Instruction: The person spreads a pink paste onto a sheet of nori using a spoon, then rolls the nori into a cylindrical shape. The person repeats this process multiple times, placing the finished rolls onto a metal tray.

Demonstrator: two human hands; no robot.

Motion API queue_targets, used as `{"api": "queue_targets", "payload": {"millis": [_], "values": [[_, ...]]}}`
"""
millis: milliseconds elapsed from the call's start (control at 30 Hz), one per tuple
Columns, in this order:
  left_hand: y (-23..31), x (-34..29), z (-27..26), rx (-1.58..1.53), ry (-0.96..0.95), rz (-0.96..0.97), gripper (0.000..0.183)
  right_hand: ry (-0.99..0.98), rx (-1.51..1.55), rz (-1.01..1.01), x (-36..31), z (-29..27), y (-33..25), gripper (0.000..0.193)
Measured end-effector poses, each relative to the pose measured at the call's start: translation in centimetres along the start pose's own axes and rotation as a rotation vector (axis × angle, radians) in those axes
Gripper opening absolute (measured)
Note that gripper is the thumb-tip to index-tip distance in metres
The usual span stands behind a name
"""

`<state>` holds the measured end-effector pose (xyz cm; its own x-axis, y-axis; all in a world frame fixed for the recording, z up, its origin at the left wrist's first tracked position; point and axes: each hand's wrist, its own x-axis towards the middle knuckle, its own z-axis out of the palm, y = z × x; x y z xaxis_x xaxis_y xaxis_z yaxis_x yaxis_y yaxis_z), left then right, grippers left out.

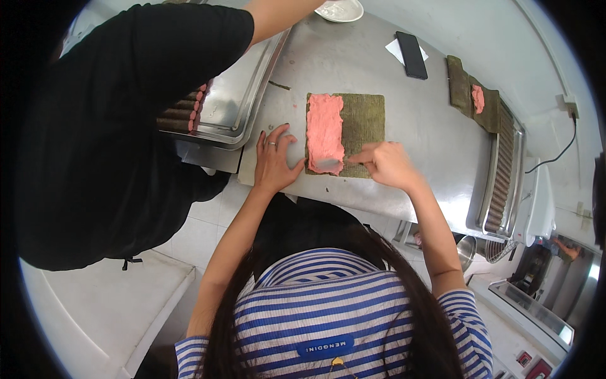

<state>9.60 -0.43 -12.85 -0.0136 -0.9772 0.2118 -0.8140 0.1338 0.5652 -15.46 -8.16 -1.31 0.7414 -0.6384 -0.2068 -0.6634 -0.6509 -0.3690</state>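
A dark green seaweed sheet (pixel 364 123) lies flat on the steel table in front of me. Its left part carries a thick band of pink paste (pixel 324 120); the right part is bare. My right hand (pixel 389 165) is closed around the handle of a metal spreader (pixel 327 164), whose blade rests on the near end of the paste. The index finger points along the handle, which the fingers mostly hide. At the sheet's near left corner, my left hand (pixel 275 161) lies open on the table, fingers apart, thumb at the sheet's edge.
Left, a co-worker in black (pixel 120 126) leans over a metal tray (pixel 230 120) holding dark rolls with pink ends. A second tray of rolls (pixel 500 183) stands at right, seaweed pieces (pixel 464 88) across its far end. A phone (pixel 411 55) and white bowl (pixel 341 9) lie farther back.
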Motion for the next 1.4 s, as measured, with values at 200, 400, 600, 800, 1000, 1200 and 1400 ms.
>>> {"api": "queue_targets", "payload": {"millis": [200, 400, 600, 800, 1000, 1200, 1400], "values": [[0.1, 0.1, 0.1, 0.016, 0.004, -0.001, 0.053, 0.164, -0.108, 0.097, -1.1, 2.8, -1.1, 0.037], [-0.2, 0.0, 0.5, 0.001, 0.014, 0.015, 0.053, 0.288, -0.171, 0.055, -3.6, 7.1, -3.6, 0.038], [-0.1, 0.0, 0.3, -0.001, 0.031, 0.021, 0.051, 0.267, -0.199, 0.028, -4.3, 5.5, -3.5, 0.036], [-0.1, 0.0, 0.4, 0.001, 0.038, 0.029, 0.05, 0.179, -0.217, 0.089, -5.0, 5.0, -2.5, 0.031], [0.0, 0.0, 0.4, -0.007, 0.028, 0.023, 0.05, 0.189, -0.232, 0.116, -5.7, 3.3, -1.7, 0.029], [-0.2, -0.2, 0.5, -0.015, 0.033, 0.051, 0.05, 0.195, -0.211, 0.129, -6.7, 0.8, -0.3, 0.03], [0.4, -0.4, -0.1, -0.002, -0.066, 0.069, 0.053, 0.251, -0.161, 0.049, -5.7, 3.2, -0.7, 0.03]]}}
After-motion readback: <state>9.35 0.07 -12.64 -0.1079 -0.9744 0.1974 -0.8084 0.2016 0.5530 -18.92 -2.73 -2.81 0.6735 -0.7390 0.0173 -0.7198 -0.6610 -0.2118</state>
